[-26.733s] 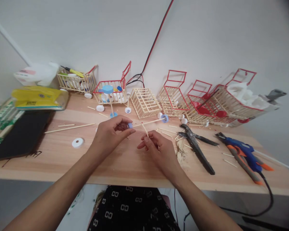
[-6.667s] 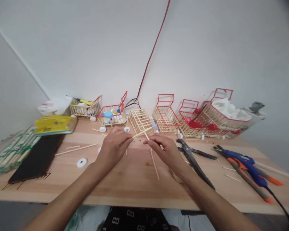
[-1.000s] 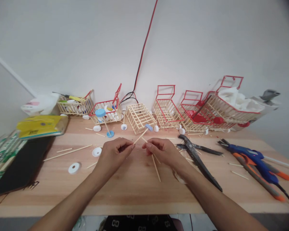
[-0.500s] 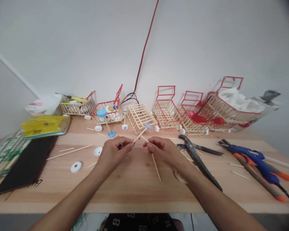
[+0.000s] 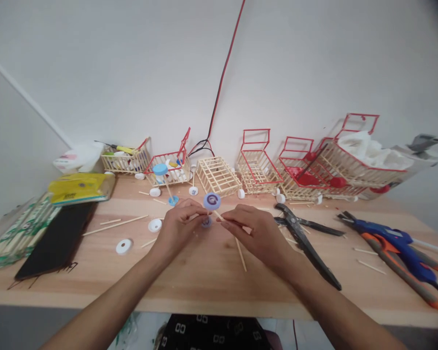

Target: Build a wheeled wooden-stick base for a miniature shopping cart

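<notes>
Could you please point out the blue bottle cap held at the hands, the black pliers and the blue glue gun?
Blue plastic bottle cap (image 5: 212, 200), head view, its round face.
Black metal pliers (image 5: 303, 241), head view, a handle.
Blue glue gun (image 5: 401, 242), head view, its body.

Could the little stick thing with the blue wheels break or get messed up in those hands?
It might. The left hand and right hand pinch a thin stick axle with blue caps on it, so a hard squeeze could snap it or pop a cap off. The black cutters lie right beside the right wrist, so an elbow shift could knock them. Loose sticks under the hands could roll away.
</notes>
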Motion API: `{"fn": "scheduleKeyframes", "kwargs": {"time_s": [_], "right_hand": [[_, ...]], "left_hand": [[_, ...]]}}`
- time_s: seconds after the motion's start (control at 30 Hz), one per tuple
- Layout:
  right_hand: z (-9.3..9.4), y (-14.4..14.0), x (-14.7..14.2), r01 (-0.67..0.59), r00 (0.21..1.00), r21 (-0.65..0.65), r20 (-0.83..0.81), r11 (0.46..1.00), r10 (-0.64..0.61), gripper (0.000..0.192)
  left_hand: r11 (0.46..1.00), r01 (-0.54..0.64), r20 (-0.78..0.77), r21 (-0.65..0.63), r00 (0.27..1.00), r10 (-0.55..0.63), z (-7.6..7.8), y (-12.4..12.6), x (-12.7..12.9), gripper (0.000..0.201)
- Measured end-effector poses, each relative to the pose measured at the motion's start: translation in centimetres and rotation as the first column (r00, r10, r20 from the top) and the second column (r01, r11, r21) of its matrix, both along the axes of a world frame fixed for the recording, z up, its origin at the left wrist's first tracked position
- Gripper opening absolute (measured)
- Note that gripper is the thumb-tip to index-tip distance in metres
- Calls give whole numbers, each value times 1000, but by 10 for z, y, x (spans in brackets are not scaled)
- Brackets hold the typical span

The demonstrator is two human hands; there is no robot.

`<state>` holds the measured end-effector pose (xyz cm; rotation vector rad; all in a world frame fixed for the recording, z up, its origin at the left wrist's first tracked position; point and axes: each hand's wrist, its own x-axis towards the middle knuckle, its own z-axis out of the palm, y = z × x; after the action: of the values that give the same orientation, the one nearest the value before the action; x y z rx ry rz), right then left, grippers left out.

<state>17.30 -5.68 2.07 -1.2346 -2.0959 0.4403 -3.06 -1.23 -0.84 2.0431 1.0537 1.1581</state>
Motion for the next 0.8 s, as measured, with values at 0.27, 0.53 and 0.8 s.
{"fn": "scheduleKeyframes", "kwargs": {"time_s": [0.27, 0.53, 0.8], "right_hand": [[20, -12, -7, -7, 959, 74, 281, 997, -14, 20], [19, -16, -22, -68, 844, 96, 536, 993, 6, 21], [7, -20, -50, -164, 726, 129, 687, 978, 31, 16]], "left_hand": [[987, 31, 75, -160, 997, -19, -11, -4, 2, 14], [964, -32, -120, -263, 993, 0, -7, -8, -15, 22], [912, -142, 73, -384, 980, 183, -4, -46, -62, 34]]}}
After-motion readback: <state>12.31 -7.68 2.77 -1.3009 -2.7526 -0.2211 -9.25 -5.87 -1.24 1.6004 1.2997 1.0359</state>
